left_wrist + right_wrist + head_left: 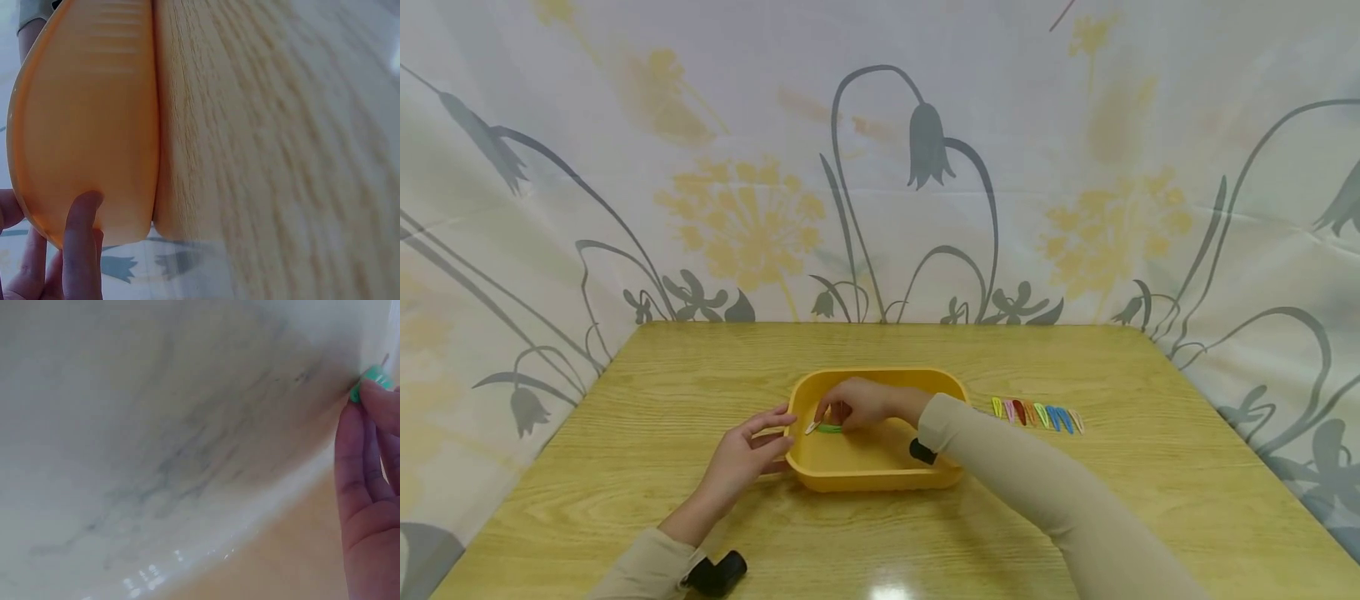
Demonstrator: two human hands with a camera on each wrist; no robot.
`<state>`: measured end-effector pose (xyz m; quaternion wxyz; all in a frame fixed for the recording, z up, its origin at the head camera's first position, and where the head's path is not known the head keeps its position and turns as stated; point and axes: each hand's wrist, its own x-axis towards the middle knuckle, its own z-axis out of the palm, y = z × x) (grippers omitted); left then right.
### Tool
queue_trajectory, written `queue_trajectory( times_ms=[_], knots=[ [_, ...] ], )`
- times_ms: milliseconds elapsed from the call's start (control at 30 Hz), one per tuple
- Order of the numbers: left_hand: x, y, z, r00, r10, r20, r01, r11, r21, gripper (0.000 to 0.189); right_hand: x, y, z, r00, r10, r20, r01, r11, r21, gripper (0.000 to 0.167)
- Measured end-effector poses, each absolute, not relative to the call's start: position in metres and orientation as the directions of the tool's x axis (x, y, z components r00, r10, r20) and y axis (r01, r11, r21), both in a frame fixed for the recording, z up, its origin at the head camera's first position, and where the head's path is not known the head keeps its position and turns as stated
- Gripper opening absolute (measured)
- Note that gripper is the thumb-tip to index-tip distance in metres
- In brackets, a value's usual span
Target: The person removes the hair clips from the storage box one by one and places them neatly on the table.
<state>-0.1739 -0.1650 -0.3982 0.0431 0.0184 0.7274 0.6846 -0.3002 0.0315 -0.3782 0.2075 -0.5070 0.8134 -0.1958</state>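
Observation:
A yellow plastic tub (880, 481) stands on the table. My left hand (747, 454) holds its left end, with a finger over the rim and another finger (81, 225) against the outer wall. Inside the tub, my right hand (865, 402) reaches to the left end. In the right wrist view its thumb and fingers pinch a green hair clip (375, 378) close to the tub wall. A pale hair clip (811, 427) lies beside the green one in the head view. The palm side of the right hand is hidden there.
Several snap hair clips in different colours, among them a dark red clip (1019, 412) and a blue clip (1064, 419), lie in a row on the wooden table (700, 358) right of the tub. Behind the table hangs a flower-printed cloth (880, 208).

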Motion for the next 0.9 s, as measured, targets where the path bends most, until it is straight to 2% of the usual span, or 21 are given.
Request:
queue_trajectory(
  times_ms=[400,600,900],
  knots=[
    [-0.175,-0.164,-0.4,-0.997,0.063,-0.045,-0.041,0.065,0.997,0.037,-0.3,0.049,-0.356,-0.431,-0.901,-0.051,-0.736,0.383,-0.558,0.032],
    [-0.174,-0.163,-0.4,-0.997,0.068,-0.044,-0.04,0.051,0.998,0.038,-0.297,0.064,-0.346,-0.478,-0.878,-0.023,-0.699,0.396,-0.596,0.033],
    [-0.172,-0.162,-0.399,-0.998,0.055,-0.042,-0.039,0.051,0.998,0.038,-0.291,0.088,-0.328,-0.484,-0.875,0.007,-0.706,0.385,-0.595,0.03]
  ],
)
